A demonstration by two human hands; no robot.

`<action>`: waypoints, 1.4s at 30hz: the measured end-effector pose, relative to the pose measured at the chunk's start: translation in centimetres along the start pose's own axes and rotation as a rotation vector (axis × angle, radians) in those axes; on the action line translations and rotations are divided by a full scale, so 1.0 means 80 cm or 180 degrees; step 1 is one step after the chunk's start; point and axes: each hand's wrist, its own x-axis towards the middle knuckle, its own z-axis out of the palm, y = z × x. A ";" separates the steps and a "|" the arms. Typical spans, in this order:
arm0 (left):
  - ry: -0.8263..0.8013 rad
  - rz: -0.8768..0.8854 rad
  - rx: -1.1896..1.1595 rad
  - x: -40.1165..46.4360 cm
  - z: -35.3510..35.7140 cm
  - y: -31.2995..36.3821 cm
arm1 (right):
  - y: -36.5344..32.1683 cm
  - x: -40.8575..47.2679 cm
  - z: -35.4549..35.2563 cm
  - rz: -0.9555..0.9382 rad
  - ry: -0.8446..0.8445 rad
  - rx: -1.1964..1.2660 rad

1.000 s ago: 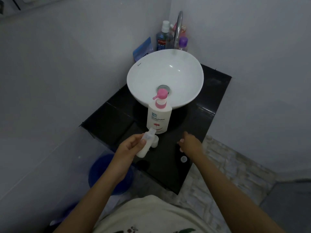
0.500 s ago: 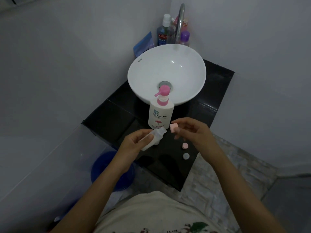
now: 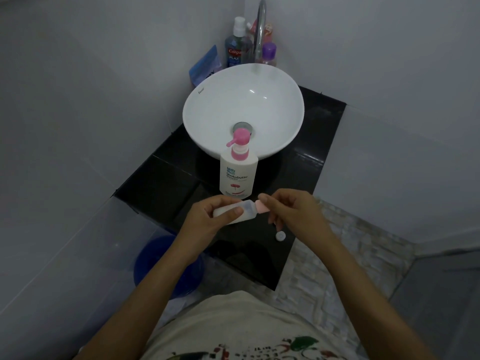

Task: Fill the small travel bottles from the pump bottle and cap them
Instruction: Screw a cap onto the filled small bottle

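My left hand (image 3: 207,219) grips bottle (image 3: 240,211) sideways, right hand (image 3: 291,211) at its 3 o'clock pinches pink cap (image 3: 261,207) on mouth, pump bottle (image 3: 237,175) at 12.

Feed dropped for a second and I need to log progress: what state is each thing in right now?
travel bottle: tilted sideways, gripped by left hand, partly filled
pink cap: at the bottle's mouth, pinched by right hand; whether seated, cannot tell
pump bottle: upright on the counter, untouched
white cap: loose on the counter
sink basin: looks dry
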 end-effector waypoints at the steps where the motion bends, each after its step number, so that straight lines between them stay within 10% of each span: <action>1: -0.0020 0.0015 0.0010 0.000 0.000 0.001 | -0.001 -0.002 0.000 0.0023 0.0022 -0.0045; 42: -0.0111 0.0103 0.0017 -0.017 0.001 0.002 | -0.001 -0.042 0.008 -0.0095 -0.0136 0.0316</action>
